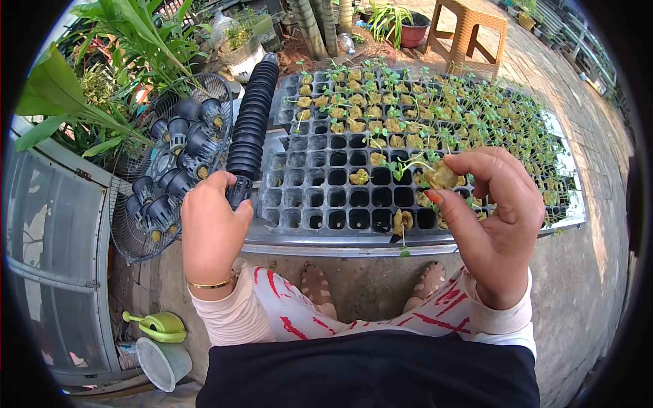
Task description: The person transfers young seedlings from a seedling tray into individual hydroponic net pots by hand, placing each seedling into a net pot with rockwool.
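Observation:
My right hand (500,217) pinches a seedling plug (441,177), a tan spongy clump with a pale stem and small green leaves, held above the black seedling tray (337,219). At the left, my left hand (216,228) is closed on a black net pot (239,190) at the near end of a long stack of nested pots (253,115). The tray's left cells hold no plugs, while its far and right cells carry many sprouted ones. One loose plug (403,222) lies at the tray's near edge, its leaves hanging over.
Left of the stack, a wire basket (126,238) holds several black net pots with plugs in them. A brown plastic stool (469,30) stands behind the tray. A green watering can (160,326) and a pale bucket (165,364) sit on the ground at lower left.

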The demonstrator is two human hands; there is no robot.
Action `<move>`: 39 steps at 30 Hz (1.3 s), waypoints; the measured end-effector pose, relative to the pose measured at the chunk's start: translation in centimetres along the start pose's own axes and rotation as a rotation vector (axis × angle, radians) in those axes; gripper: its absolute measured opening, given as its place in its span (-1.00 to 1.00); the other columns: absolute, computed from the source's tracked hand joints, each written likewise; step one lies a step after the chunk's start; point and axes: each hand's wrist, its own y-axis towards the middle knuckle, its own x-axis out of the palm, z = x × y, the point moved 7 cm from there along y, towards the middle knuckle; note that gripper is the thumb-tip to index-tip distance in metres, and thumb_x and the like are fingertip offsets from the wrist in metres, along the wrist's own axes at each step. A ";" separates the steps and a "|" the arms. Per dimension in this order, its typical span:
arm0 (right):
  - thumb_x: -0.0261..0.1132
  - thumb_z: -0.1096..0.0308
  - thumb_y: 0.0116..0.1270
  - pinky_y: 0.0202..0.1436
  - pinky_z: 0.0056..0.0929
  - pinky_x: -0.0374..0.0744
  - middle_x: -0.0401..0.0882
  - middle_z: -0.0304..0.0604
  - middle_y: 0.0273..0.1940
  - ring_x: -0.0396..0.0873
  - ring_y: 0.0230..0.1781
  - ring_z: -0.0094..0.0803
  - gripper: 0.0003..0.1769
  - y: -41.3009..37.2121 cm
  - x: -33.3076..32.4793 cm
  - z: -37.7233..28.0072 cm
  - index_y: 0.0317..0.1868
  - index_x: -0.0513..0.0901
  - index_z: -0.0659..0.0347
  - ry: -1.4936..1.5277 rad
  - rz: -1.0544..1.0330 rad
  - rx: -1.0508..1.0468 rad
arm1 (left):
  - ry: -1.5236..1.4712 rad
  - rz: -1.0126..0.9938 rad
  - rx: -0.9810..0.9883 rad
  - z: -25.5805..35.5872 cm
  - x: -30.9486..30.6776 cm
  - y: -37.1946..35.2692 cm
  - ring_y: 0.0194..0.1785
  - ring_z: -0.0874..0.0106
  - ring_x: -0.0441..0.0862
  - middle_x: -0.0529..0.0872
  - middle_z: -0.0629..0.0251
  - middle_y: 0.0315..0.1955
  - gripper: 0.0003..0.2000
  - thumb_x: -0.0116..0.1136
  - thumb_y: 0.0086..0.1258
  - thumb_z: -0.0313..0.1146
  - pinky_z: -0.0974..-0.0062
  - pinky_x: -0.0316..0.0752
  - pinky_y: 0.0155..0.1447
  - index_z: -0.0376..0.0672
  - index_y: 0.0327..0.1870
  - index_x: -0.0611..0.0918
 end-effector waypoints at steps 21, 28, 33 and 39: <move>0.41 0.64 -0.13 -0.30 -0.36 0.51 0.60 -0.06 -0.39 0.58 -0.38 -0.18 -0.70 0.0 0.2 -0.1 -0.31 0.61 0.30 0.021 -0.029 0.003 | -0.291 0.104 0.159 1.4 -5.3 -3.5 -0.22 0.14 0.60 0.65 0.03 -0.29 -0.60 0.33 -0.10 -0.54 0.36 0.49 -0.09 -0.36 -0.14 0.60; 0.38 0.66 -0.14 -0.34 -0.34 0.48 0.58 -0.08 -0.40 0.55 -0.41 -0.17 -0.70 -0.2 0.3 -0.6 -0.30 0.61 0.30 -0.008 0.033 -0.060 | -0.904 -0.086 0.336 6.1 -2.7 -3.3 -0.22 0.46 0.60 0.66 0.19 -0.27 -0.53 0.44 -0.09 -0.45 0.56 0.46 -0.07 -0.34 -0.08 0.60; 0.37 0.68 -0.19 -0.44 -0.34 0.43 0.56 -0.06 -0.40 0.51 -0.46 -0.20 -0.64 -0.4 -0.6 -1.6 -0.26 0.62 0.33 -0.027 0.142 -0.216 | -1.080 -0.256 0.327 8.1 -0.6 -3.2 -0.16 0.51 0.60 0.66 0.23 -0.22 -0.53 0.45 -0.05 -0.47 0.57 0.47 -0.02 -0.34 -0.04 0.59; 0.40 0.64 -0.21 -0.49 -0.37 0.39 0.55 -0.08 -0.41 0.50 -0.50 -0.25 -0.64 -0.6 -1.0 -2.0 -0.27 0.62 0.36 -0.049 0.145 -0.267 | -1.213 -0.363 0.324 9.1 0.5 -3.0 -0.04 0.55 0.58 0.63 0.25 -0.13 -0.51 0.45 0.01 -0.51 0.61 0.46 0.05 -0.36 0.02 0.55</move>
